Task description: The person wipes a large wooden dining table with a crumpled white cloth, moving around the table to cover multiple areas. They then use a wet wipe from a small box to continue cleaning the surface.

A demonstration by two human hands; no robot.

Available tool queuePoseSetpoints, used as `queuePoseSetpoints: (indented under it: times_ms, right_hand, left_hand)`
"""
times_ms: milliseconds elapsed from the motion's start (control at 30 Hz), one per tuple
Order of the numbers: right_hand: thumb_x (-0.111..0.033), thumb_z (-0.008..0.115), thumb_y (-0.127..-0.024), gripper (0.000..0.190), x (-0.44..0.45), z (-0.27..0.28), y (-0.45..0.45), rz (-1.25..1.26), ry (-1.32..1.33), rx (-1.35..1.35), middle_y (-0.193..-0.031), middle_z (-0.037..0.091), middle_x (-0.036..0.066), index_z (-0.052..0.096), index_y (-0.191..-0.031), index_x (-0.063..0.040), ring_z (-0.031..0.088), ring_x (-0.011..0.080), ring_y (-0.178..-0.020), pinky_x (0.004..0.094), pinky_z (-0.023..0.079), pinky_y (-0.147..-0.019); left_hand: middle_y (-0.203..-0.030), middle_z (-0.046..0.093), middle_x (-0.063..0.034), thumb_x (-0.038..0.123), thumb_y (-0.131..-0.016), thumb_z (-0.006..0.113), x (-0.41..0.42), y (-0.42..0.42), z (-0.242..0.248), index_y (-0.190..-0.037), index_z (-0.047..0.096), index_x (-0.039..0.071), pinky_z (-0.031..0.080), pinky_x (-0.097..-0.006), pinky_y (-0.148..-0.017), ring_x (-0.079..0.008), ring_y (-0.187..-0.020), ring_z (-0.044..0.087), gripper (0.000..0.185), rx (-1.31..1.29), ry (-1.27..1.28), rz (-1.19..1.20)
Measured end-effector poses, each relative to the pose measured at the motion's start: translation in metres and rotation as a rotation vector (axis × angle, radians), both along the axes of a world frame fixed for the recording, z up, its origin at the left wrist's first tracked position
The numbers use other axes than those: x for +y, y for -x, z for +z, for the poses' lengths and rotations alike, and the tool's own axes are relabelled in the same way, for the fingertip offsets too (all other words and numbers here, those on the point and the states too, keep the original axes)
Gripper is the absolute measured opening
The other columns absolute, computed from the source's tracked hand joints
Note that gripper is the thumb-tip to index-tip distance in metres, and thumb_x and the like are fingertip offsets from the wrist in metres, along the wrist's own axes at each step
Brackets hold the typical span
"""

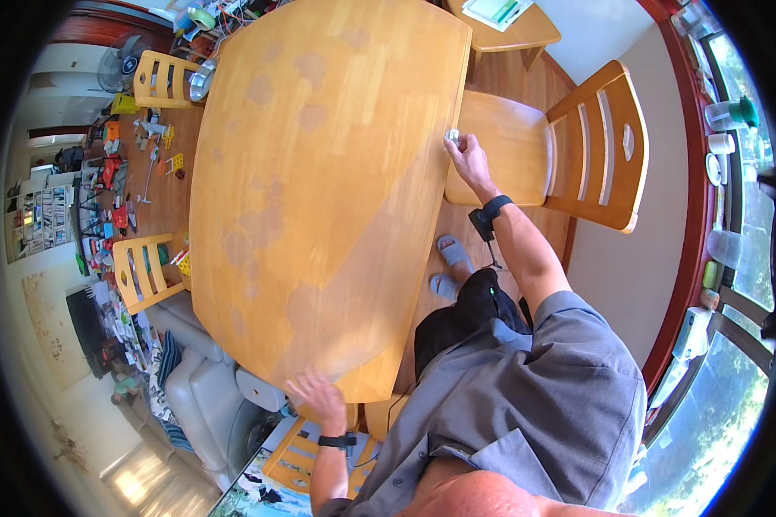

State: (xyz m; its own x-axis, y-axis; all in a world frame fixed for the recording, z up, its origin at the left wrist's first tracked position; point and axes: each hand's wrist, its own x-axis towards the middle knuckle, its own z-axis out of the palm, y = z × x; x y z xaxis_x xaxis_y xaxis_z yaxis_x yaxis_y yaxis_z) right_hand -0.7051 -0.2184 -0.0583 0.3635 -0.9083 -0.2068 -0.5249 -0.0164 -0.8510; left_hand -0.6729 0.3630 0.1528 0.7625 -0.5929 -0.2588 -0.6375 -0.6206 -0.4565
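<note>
My right hand (471,161) pinches a small white item (451,136), perhaps a wad of tissue or cloth, at the edge of a wooden dining table (336,155). A wooden chair (504,148) stands just beyond that hand. Several dull, greyish patches mark the yellowish tabletop, the largest running along my side. Over the table's lower end, my left hand (320,395) has its fingers spread and nothing in it. The hand is slightly blurred, and I cannot tell whether it touches the wood.
Wooden chairs (147,268) line the far side, with a metal bowl (202,79) on another. A grey sofa (197,394) stands at lower left. Toys and clutter (123,174) cover the floor beyond. On the right, a windowsill holds a green-lidded jar (731,115). Papers (498,10) lie on a wooden seat.
</note>
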Motion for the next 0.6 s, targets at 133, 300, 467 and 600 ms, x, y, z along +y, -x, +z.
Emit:
queuePoseSetpoints:
  times_ms: [133, 300, 467, 600]
  right_hand:
    - [-0.042, 0.065, -0.093, 0.044, -0.017, 0.007, -0.005, 0.046, -0.026, 0.073, -0.084, 0.067, 0.015, 0.059, -0.096, 0.001, 0.064, 0.025, -0.08, 0.0389, 0.051, -0.074]
    - [-0.043, 0.058, -0.095, 0.043, -0.018, 0.004, -0.005, 0.061, -0.054, 0.081, -0.093, 0.069, 0.023, 0.059, -0.102, 0.0, 0.066, 0.0398, -0.093, 0.0451, 0.051, -0.083]
    - [-0.031, 0.064, -0.094, 0.034, -0.014, 0.002, -0.001, 0.089, 0.076, 0.001, -0.084, 0.068, 0.018, 0.056, -0.112, -0.003, 0.066, 0.0355, -0.079, 0.0439, 0.052, -0.072]
    - [-0.027, 0.066, -0.095, 0.031, -0.019, 0.007, 0.002, 0.117, 0.068, -0.005, -0.075, 0.065, 0.014, 0.056, -0.112, -0.004, 0.064, 0.0303, -0.067, 0.0418, 0.051, -0.064]
  left_hand:
    - [-0.138, 0.052, -0.0216, 0.01, -0.08, 0.063, -0.053, 0.058, -0.045, -0.136, 0.052, 0.005, 0.019, -0.0634, -0.117, -0.0394, -0.131, 0.047, 0.058, 0.19, 0.167, -0.079]
    - [-0.142, 0.051, -0.0204, 0.009, -0.083, 0.062, -0.162, 0.057, -0.111, -0.14, 0.05, 0.006, 0.049, -0.0472, -0.096, -0.0345, -0.118, 0.059, 0.059, 0.132, 0.203, -0.066]
    - [-0.115, 0.06, -0.0153, 0.013, -0.081, 0.066, -0.295, 0.018, -0.147, -0.118, 0.057, 0.003, 0.06, -0.0356, -0.067, -0.027, -0.101, 0.066, 0.04, 0.241, 0.222, -0.052]
    - [-0.1, 0.062, -0.0131, 0.019, -0.081, 0.065, -0.373, -0.008, -0.163, -0.098, 0.064, 0.005, 0.059, -0.0378, -0.065, -0.0262, -0.087, 0.069, 0.021, 0.235, 0.17, -0.125]
